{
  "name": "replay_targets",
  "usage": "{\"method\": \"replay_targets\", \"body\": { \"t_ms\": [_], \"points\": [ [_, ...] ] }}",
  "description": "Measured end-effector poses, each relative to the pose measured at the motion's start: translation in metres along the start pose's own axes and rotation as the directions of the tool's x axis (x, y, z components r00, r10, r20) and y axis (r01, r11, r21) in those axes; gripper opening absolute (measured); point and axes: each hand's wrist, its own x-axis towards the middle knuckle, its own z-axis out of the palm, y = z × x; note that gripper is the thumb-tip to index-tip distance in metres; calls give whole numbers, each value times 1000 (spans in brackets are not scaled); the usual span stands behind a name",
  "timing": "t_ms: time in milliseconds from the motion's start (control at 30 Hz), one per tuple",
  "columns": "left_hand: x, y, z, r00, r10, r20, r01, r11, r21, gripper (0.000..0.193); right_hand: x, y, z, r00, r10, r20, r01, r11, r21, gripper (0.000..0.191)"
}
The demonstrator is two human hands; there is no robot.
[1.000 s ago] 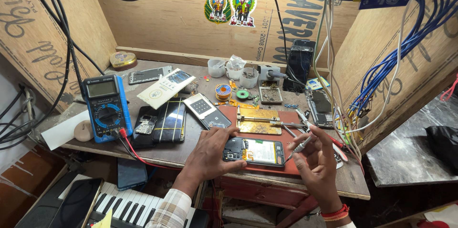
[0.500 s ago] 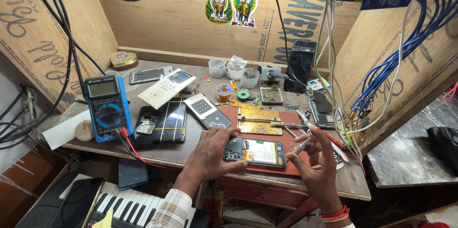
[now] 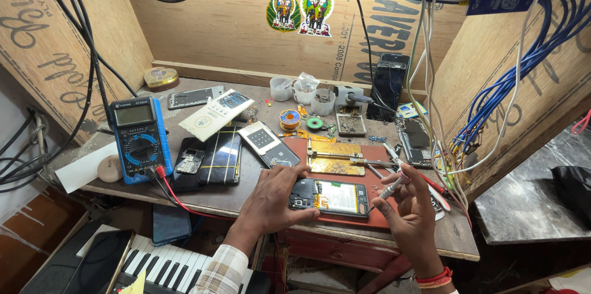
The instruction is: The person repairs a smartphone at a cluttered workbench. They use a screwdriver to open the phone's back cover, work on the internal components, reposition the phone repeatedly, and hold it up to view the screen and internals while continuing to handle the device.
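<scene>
Here left hand (image 3: pixel 271 198) grips opened phone (image 3: pixel 329 197); right hand (image 3: pixel 411 214) pinches probably a screwdriver (image 3: pixel 394 187).

Hemmed by multimeter (image 3: pixel 140 140) leftward, hanging cables (image 3: pixel 431 115) rightward; cups (image 3: pixel 301 89) behind opened phone (image 3: pixel 330 197); bare bench edge (image 3: pixel 203 198) passable.
</scene>
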Motion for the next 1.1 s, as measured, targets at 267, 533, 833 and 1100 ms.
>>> {"method": "replay_targets", "body": {
  "t_ms": [267,533,833,1100],
  "points": [
    [8,-7,7,1000,20,-14,-20,1000,-2,96,8,10,-4,993,-105,58,105,994,0,85],
    [-3,-3,-2,1000,26,-13,-26,1000,6,97,-4,-4,-4,998,20,57,-27,991,130,78],
    [-19,-4,-12,1000,-2,-5,2,1000,5,97,-13,-10,10,999,31,34,-35,990,139,73],
    [-18,-8,-13,1000,15,0,-15,1000,6,98,-8,-9,15,1000,-9,28,8,999,53,83]
  ]
}}
